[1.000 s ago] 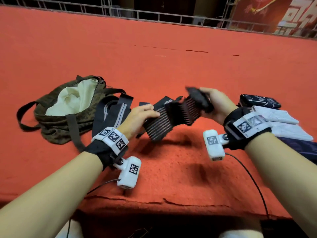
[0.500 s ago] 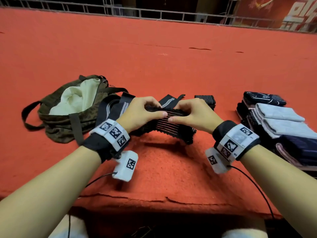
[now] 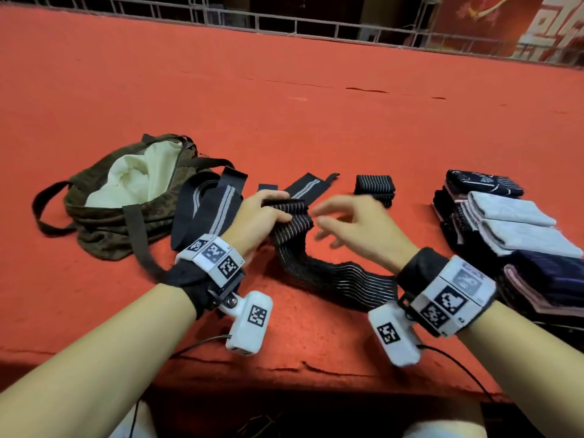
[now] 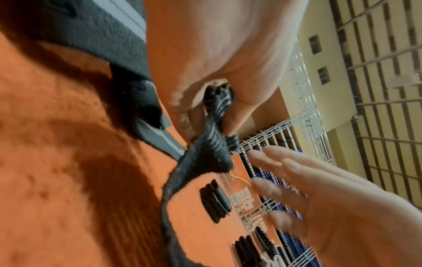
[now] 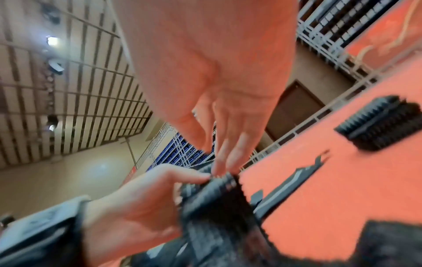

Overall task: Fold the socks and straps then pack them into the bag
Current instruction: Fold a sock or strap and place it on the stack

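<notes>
Right hand [image 3: 354,226] off strap [image 3: 316,267] (maybe); red carpet [image 3: 284,121].

Right hand [image 3: 354,227] motion-blurred; sock stack [image 3: 518,241] cut off by right edge.

I count: one bag [image 3: 104,222]; two hands; one striped strap [image 3: 319,273] unrolled; one folded strap [image 3: 374,186]; two flat straps; one stack of folded socks [image 3: 505,229], number unclear.

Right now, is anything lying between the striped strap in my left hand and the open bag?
Yes. The wide black straps with grey stripes lie between the striped strap and the bag, against its near side; the left hand must lift over them.
</notes>
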`<act>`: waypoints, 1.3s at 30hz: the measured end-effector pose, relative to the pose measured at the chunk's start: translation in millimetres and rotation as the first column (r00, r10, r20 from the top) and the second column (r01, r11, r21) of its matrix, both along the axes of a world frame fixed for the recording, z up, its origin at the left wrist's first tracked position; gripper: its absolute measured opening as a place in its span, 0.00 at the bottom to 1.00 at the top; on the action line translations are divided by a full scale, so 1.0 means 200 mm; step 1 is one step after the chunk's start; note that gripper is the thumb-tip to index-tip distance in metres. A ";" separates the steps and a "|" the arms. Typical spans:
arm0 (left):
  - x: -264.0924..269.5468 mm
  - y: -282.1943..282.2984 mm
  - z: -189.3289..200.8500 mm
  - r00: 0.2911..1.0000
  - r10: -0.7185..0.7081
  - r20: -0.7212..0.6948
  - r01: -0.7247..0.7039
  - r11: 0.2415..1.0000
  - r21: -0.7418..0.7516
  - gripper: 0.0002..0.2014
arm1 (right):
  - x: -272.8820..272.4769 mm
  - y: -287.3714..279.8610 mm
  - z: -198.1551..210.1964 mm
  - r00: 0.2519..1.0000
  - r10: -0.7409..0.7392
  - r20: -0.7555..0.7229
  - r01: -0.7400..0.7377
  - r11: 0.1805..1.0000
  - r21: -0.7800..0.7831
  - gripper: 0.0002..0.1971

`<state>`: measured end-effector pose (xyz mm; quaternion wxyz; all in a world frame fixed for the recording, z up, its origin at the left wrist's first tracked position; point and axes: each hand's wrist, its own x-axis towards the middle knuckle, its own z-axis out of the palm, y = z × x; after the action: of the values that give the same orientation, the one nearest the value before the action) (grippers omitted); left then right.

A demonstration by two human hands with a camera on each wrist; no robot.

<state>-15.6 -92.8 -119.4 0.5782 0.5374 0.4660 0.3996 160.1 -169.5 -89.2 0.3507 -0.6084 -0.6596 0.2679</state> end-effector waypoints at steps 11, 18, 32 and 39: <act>-0.04 -0.06 0.08 0.929 -0.346 -0.134 0.367 0.907 0.205 0.48 | 0.06 0.09 0.05 0.981 0.061 -0.187 -0.062 0.998 -0.004 0.06; -0.01 -0.07 0.03 0.920 -0.348 -0.180 0.363 0.930 0.057 0.45 | 0.09 0.14 0.12 0.891 -0.210 -0.403 0.185 0.978 -0.099 0.08; 0.04 -0.08 0.04 0.995 -0.093 0.038 0.092 0.995 0.028 0.13 | 0.06 0.10 -0.01 0.860 -0.019 -0.510 0.096 0.988 0.125 0.08; 0.01 -0.11 0.09 0.960 -0.151 0.238 0.187 0.973 -0.138 0.25 | 0.09 0.10 -0.03 0.971 0.108 -0.212 -0.012 0.911 0.411 0.15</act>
<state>-13.9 -114.2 -100.7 0.7005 0.4786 0.3801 0.3685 178.3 -149.2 -95.8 0.5352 -0.4661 -0.6743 0.2041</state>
